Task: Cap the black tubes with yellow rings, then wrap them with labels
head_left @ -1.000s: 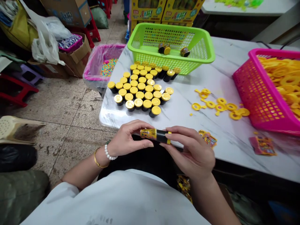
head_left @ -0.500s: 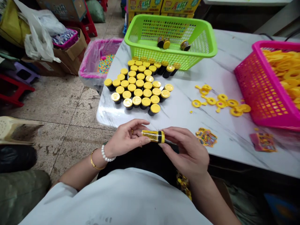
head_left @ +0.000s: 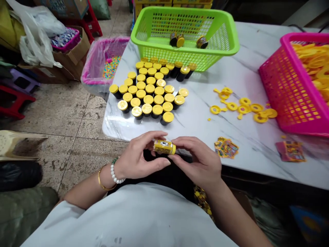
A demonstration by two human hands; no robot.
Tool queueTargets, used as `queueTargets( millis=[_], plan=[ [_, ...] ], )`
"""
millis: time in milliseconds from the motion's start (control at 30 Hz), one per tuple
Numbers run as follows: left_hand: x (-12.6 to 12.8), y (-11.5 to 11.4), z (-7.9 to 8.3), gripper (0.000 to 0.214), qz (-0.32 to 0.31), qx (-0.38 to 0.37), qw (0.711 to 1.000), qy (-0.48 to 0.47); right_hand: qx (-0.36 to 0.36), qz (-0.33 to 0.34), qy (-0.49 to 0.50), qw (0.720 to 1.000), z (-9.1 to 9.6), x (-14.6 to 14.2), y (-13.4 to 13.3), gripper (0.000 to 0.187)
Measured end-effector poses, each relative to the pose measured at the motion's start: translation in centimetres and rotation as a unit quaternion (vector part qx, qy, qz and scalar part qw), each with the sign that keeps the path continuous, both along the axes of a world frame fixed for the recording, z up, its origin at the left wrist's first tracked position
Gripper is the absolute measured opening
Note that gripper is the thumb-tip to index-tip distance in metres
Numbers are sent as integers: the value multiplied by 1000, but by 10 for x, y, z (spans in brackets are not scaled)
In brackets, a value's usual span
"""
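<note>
Both hands hold one small bottle with a yellow printed label and a yellow cap, just in front of the marble table's near edge. My left hand pinches its left end, thumb below and fingers above. My right hand grips its capped right end. Beyond them, several black bottles with yellow caps stand packed together on the table.
A green basket at the back holds three bottles. A pink basket of yellow rings sits right, with loose yellow rings and printed labels near it. A pink bin of coloured beads stands on the floor, left.
The hands have come closer together on the bottle. The printed label now covers the bottle's black body, which showed a second ago. The view has tilted slightly.
</note>
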State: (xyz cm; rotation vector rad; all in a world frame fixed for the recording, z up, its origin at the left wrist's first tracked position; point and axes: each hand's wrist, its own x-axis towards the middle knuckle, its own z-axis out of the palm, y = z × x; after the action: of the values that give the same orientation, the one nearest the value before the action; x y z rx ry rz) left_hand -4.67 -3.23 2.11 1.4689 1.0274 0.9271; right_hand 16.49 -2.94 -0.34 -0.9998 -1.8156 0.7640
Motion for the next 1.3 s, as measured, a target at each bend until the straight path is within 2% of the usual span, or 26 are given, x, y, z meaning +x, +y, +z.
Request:
queueTargets(
  millis=[33, 100, 200, 300, 400, 467, 633, 733, 800, 867, 1000, 1100, 1200, 1300],
  plan=[
    [0, 0, 0, 48, 4, -35, 999, -18, 12, -7, 0, 1000, -1, 1, -1, 37],
    [-1, 1, 0, 38, 10, -90, 995, -45, -5, -17, 17, 1000, -2, 2, -2, 45],
    [0, 8, 3, 25, 18, -104, 993, -50, -121, -8, 83, 989, 0, 1, -2, 58],
    [3, 17, 8, 26, -13, -153, 985, -73, -221, 19, 137, 965, 4, 3, 2, 58],
    [8, 22, 9, 38, -72, -244, 961, -108, -212, 70, 141, 965, 9, 10, 8, 41],
    [11, 22, 7, 46, -84, -280, 948, -126, -186, 101, 130, 969, 12, 14, 11, 26],
    [16, 16, -2, 54, -76, -300, 940, -147, -200, 149, 123, 961, 15, 11, 7, 32],
    [16, 13, -3, 57, -79, -309, 932, -170, -191, 106, 171, 961, 11, 2, 1, 14],
    [15, 12, -1, 56, -82, -311, 925, -201, -198, 75, 231, 950, 5, -1, -2, 10],
    [14, 11, 1, 54, -80, -309, 923, -214, -219, 80, 265, 936, 0, -3, -3, 16],
    [16, 11, -1, 50, -78, -325, 915, -225, -266, 114, 266, 919, -4, -2, -3, 25],
    [20, 11, -4, 51, -103, -344, 899, -249, -265, 61, 308, 911, -3, -6, -4, 18],
    [26, 11, -7, 55, -97, -335, 909, -230, -272, 1, 338, 901, -2, -13, -4, 18],
    [31, 10, -7, 57, -62, -325, 917, -224, -300, -9, 356, 885, -3, -17, -3, 18]
  ],
)
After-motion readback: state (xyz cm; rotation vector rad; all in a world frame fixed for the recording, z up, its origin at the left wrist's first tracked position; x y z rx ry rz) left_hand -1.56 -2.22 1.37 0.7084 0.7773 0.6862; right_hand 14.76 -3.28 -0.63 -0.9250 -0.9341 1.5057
